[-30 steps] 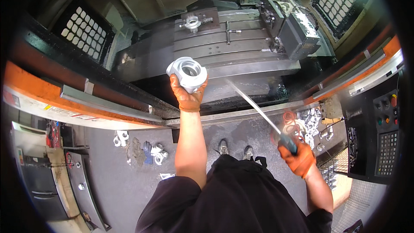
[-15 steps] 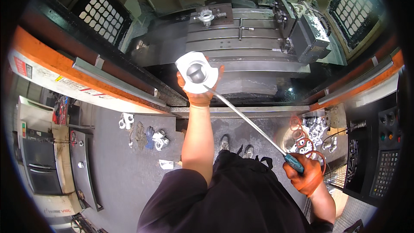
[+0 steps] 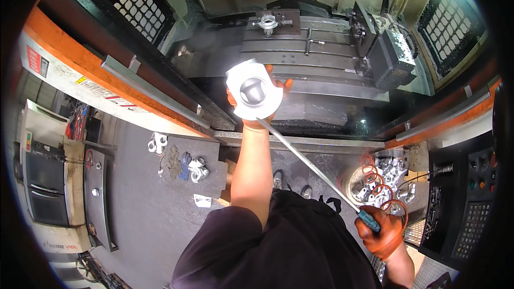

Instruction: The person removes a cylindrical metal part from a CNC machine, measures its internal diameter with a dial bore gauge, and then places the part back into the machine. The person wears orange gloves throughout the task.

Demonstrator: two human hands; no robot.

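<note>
My left hand (image 3: 251,123), in an orange glove, holds up a bright, silvery-white metal part (image 3: 274,95) with a wide round bore. Its fingers wrap the part from below and both sides. My right hand (image 3: 383,231), also gloved in orange, is closed around the blue-green handle of an air blow gun (image 3: 368,219) at the lower right. The gun's long metal tube (image 3: 310,166) slants up to the left, its tip at the part's lower edge; whether they touch I cannot tell. A red coiled hose (image 3: 379,188) runs close to the right hand.
Ahead, the machine table (image 3: 289,60) carries a clamped ring-shaped part (image 3: 267,22), a T-handle wrench (image 3: 308,42) and a bulky unit (image 3: 395,60). More metal parts fill a bin (image 3: 354,184) at right, beside a control panel (image 3: 476,203). Parts and gloves (image 3: 185,166) lie on a grey surface at left.
The metal part and my left hand sit slightly further right and lower in the picture, as the whole view has shifted too. The tube's tip stays at the part's lower edge.
</note>
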